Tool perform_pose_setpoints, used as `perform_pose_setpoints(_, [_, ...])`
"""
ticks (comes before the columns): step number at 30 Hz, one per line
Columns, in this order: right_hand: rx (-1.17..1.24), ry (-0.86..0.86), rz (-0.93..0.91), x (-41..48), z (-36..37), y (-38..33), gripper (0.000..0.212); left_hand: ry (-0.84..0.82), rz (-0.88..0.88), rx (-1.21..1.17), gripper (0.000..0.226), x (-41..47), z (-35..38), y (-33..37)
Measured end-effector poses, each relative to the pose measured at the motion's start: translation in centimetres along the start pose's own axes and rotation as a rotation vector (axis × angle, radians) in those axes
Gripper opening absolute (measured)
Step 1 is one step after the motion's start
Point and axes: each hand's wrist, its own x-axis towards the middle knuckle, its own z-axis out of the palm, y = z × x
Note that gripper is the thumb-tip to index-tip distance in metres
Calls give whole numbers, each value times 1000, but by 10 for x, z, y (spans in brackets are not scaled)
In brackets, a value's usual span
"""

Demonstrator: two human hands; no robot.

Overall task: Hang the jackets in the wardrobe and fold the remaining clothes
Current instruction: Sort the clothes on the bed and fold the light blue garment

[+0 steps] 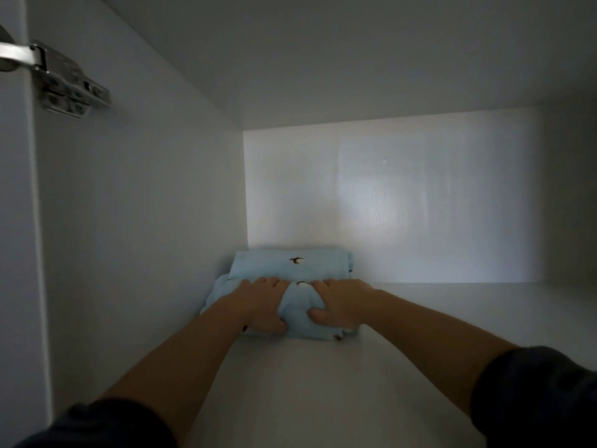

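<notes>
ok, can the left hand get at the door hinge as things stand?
Probably yes, once freed: the left hand grips the folded blue garment along with the right hand. Nothing stands between it and the hinge, up on its left.

**Hidden, cropped, too small**

Cannot read the small dark motifs on the folded blue clothes: too small. Cannot see that pile's near middle, covered by the left hand and right hand gripping it. Cannot see the dark sleeves whole, cut by the near edge, nor the metal hinge, cut by the left.
</notes>
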Motion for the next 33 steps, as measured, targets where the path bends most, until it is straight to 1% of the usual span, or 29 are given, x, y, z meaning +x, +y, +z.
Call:
perform_pose_setpoints(4, [41,8,24,31,12,2,72,-10,-19,0,90,24,10,-19])
perform_pose_setpoints(12, [92,12,63,74,31,19,71,86,-7,17,85,69,35,-38])
perform_pose_setpoints(21, [138,42,79,88,46,25,67,137,10,37,81,90,51,-47])
perform_pose_setpoints(25, [106,57,103,80,45,17,68,148,-17,96,81,84,50,-42])
perform_pose_setpoints(28, [52,65,132,58,41,4,70,197,-53,214,80,72,49,-31])
perform_pose_setpoints(31, [7,11,74,18,28,-2,69,183,-22,240,78,54,40,-21])
perform_pose_setpoints(33, [-12,-27,20,-15,15,1,59,146,22,191,73,39,29,-15])
